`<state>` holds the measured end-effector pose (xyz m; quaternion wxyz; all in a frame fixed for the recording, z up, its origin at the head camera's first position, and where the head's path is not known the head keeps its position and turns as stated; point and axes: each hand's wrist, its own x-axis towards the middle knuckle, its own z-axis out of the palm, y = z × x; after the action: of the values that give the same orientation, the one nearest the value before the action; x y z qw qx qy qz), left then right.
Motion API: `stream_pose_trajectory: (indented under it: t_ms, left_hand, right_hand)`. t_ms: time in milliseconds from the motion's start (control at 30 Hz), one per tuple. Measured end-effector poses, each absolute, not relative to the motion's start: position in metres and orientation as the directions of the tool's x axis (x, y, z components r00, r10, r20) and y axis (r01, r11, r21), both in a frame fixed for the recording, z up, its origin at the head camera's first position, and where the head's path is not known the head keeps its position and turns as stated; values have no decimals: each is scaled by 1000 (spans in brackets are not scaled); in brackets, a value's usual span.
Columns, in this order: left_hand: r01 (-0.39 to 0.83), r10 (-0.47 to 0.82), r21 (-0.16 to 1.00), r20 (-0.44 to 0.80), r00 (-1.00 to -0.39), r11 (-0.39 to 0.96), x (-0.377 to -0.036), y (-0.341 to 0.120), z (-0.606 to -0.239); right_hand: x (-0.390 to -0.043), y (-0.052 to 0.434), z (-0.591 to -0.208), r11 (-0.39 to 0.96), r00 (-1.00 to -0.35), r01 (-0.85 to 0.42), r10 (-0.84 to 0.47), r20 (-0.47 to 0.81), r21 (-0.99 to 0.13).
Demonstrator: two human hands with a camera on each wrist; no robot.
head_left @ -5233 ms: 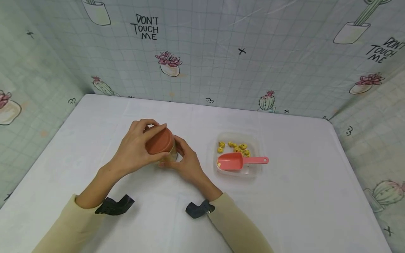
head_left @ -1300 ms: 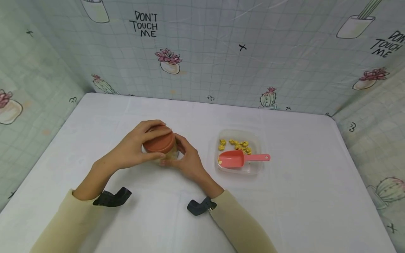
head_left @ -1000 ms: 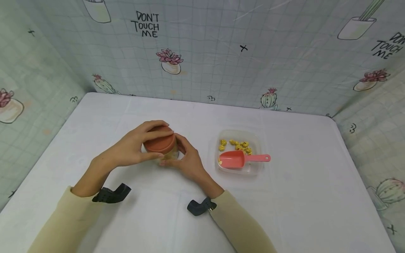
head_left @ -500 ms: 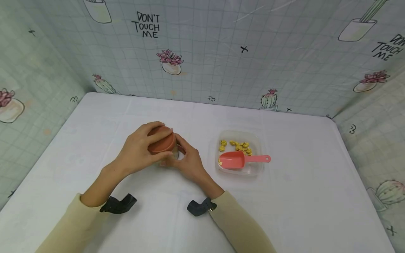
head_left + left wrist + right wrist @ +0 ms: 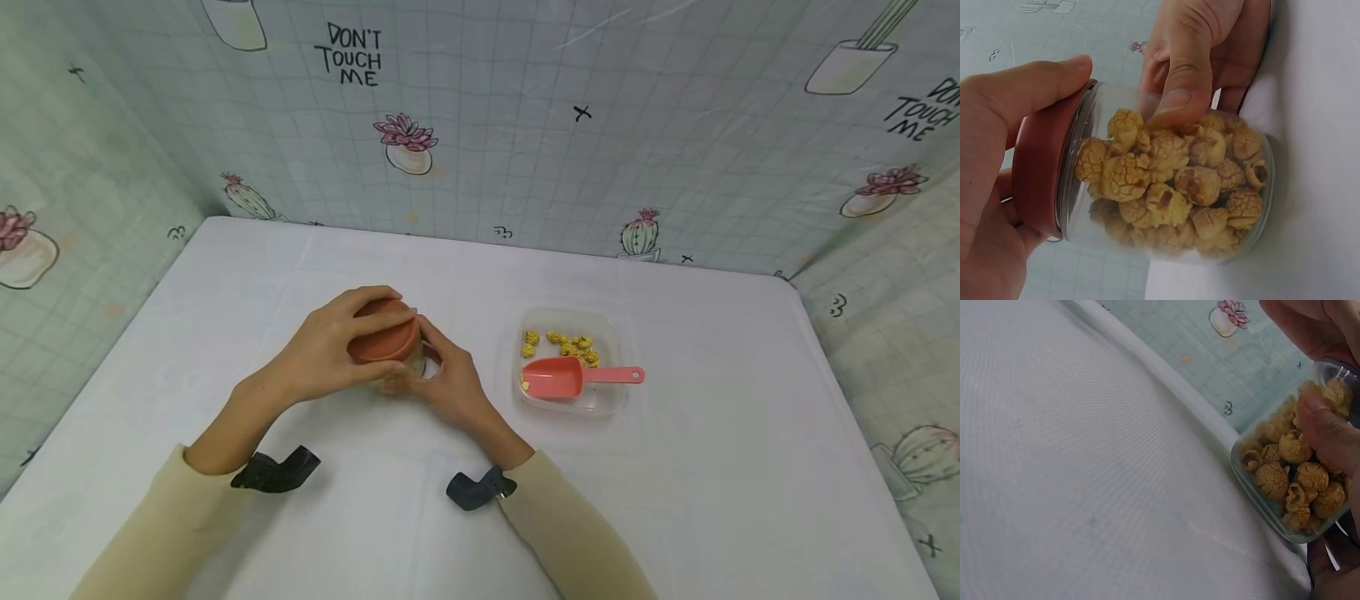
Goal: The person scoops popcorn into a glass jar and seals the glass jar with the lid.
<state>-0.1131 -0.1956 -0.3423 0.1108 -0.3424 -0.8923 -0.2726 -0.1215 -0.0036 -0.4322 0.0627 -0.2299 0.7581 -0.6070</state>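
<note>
A clear jar (image 5: 1166, 187) of caramel-coloured popcorn stands upright at the left of the table, its base at the tabletop in the left wrist view. On its mouth sits a reddish-orange lid (image 5: 386, 343). My left hand (image 5: 322, 346) grips this lid from above, thumb on the near side and fingers across the top and far side. My right hand (image 5: 453, 387) holds the jar's body from the right; its thumb presses against the wall, plain in the right wrist view. In the head view the hands hide most of the jar's body.
Right of the hands is a clear plastic container (image 5: 617, 400) with several yellow popcorn pieces (image 5: 570, 343). A pink scoop (image 5: 555, 377) lies across it, handle sticking out over the right rim. The white table (image 5: 712, 417) is bounded by a patterned cloth backdrop (image 5: 487, 150).
Over the last second my left wrist has swung rightward and partly back, the hand staying on the lid. My right hand keeps its hold on the jar. Container and scoop have not moved.
</note>
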Motion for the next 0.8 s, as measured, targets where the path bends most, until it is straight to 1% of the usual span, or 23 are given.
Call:
stream_pose_trajectory:
  t_ms: [267, 533, 800]
  left_hand:
    - [684, 587, 430, 354, -728, 590, -116, -201, -342]
    - [712, 627, 439, 348, -697, 548, -120, -202, -339]
    - [706, 636, 442, 323, -700, 553, -120, -204, -338]
  right_hand:
    - [-122, -3, -434, 143, -893, -240, -419, 161, -960]
    - [-120, 0, -425, 138, -886, -258, -429, 177, -956]
    - [-122, -2, -433, 133, -880, -266, -437, 184, -955]
